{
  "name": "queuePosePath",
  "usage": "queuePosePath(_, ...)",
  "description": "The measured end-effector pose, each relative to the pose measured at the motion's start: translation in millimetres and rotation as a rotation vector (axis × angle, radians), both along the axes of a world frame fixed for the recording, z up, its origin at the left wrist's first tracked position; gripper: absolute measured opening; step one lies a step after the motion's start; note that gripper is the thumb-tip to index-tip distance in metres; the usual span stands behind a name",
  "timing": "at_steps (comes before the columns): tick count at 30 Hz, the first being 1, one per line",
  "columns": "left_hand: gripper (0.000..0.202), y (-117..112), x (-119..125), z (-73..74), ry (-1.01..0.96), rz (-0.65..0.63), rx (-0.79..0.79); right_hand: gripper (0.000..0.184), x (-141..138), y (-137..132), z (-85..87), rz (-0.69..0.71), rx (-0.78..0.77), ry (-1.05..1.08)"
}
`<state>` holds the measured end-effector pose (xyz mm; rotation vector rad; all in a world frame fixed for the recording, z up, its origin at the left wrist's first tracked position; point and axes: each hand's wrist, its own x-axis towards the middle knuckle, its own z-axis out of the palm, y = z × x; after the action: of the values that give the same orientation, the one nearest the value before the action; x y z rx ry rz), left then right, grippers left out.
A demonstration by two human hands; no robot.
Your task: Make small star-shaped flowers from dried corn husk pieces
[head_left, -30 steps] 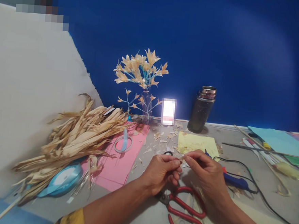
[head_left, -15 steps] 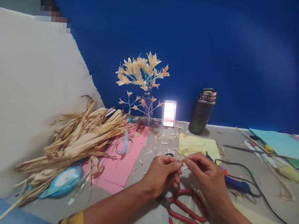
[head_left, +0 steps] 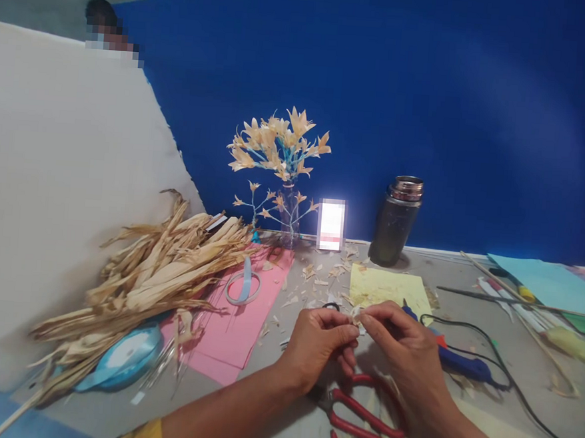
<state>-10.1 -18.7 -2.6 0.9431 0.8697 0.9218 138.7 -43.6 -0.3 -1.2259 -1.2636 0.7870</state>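
My left hand (head_left: pixel 320 344) is closed in a pinch on a small pale piece of corn husk (head_left: pixel 356 314). From the other side, the thumb and fingertips of my right hand (head_left: pixel 404 340) pinch the same piece. Its exact shape is too small to make out. Red-handled scissors (head_left: pixel 366 414) lie on the table just below both hands, partly covered by them. Behind my right hand is a yellow sheet of paper (head_left: pixel 390 286) with husk scraps on it. A blue-handled tool with a cord (head_left: pixel 467 365) rests to the right.
Dried corn husks (head_left: pixel 169 264) are heaped at the left, over pink paper (head_left: pixel 237 335) and a blue ribbon roll (head_left: pixel 127 357). A tape ring (head_left: pixel 242 289), husk flowers in a bottle (head_left: pixel 282 141), a lit screen (head_left: pixel 331 225) and a dark flask (head_left: pixel 396 223) stand or lie behind. A person is far left.
Both hands stay close together in nearly the same place. The pale husk piece shows more plainly between the fingertips now. The whole view has shifted slightly.
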Motion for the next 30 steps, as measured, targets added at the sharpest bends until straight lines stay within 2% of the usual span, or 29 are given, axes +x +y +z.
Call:
queuePosePath(7, 0.035, -3.0, -0.3, 5.5, 0.042, 0.006, -0.003, 0.017, 0.9, 0.4, -3.6, 0.004, 0.010, -0.015)
queuePosePath(20, 0.043, -6.0, -2.5, 5.0, 0.129, 0.018, 0.064, 0.015, 0.4, -0.1, -4.8, 0.004, 0.059, -0.057)
queuePosePath(24, 0.039, -7.2, -0.5, 6.1, 0.054, -0.011, 0.013, 0.015, 0.5, -0.5, -3.9, 0.001, 0.059, -0.053)
queuePosePath(30, 0.037, -5.2, -0.2, 3.5, -0.017, 0.013, -0.077, 0.014, 1.8, -0.3, -5.6, 0.000, 0.066, -0.058)
